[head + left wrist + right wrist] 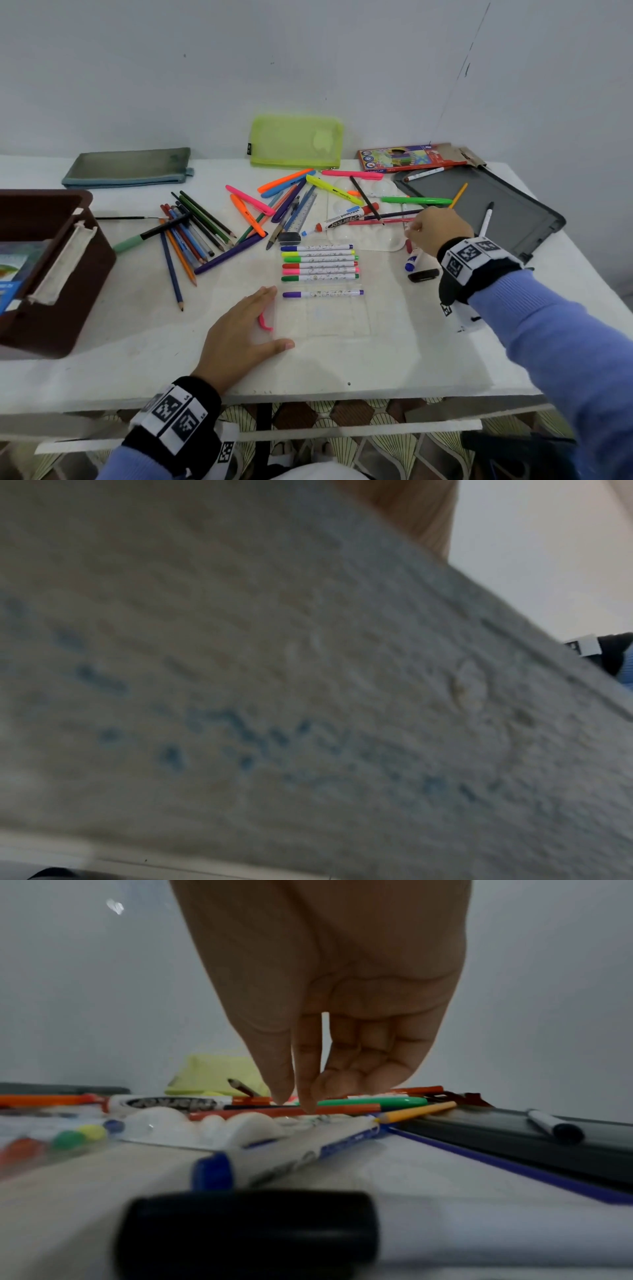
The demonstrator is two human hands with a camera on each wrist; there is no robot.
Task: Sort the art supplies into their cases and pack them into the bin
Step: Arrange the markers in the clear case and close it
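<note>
Over the white palette (368, 219) on the right, the right hand (436, 228) brings thumb and forefinger together, not yet clamped — best pinch one thin marker (405, 216) mid-barrel — while the left hand (239, 337), fingers flat, steadies the clear case (329, 317) on the worktop (137, 329)

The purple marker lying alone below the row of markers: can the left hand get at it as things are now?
Probably yes. The left hand lies flat beside the purple marker, holding nothing, and nothing lies across the marker.

left wrist view: blurred table (308, 696) only
</note>
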